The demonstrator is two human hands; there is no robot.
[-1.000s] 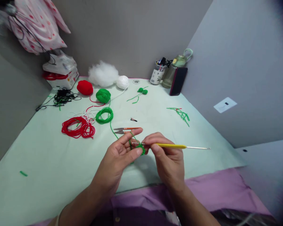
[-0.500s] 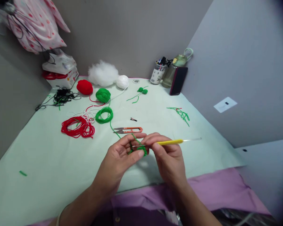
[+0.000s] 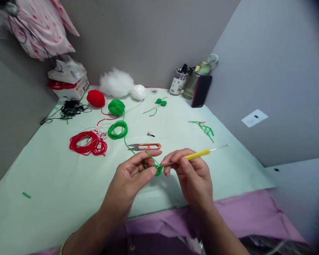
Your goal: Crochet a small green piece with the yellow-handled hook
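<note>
My left hand [image 3: 134, 173] pinches a small green crochet piece [image 3: 158, 170] between thumb and fingers. A strand of green yarn [image 3: 152, 157] runs over its raised index finger and down to the piece. In my right hand [image 3: 192, 173] is a crochet hook [image 3: 198, 154] with a yellow grip, held like a pen. The hook's metal tip meets the top of the green piece. Just beyond my left fingers lie orange thread snips [image 3: 149, 146]. The yarn leads back to a green coil [image 3: 117, 129] and a green yarn ball [image 3: 116, 107].
To the left lie a red yarn coil [image 3: 87, 143], a red ball [image 3: 95, 98] and tangled black yarn [image 3: 73, 108]. White stuffing [image 3: 117, 83] and a white ball [image 3: 138, 92] are at the back. Green scraps [image 3: 204, 129], a phone [image 3: 202, 91] and a bottle [image 3: 192, 83] stand right.
My right hand has shifted right, away from the left fingers, and the hook now tilts upward to the right. Its tip has drawn back to the edge of the green piece.
</note>
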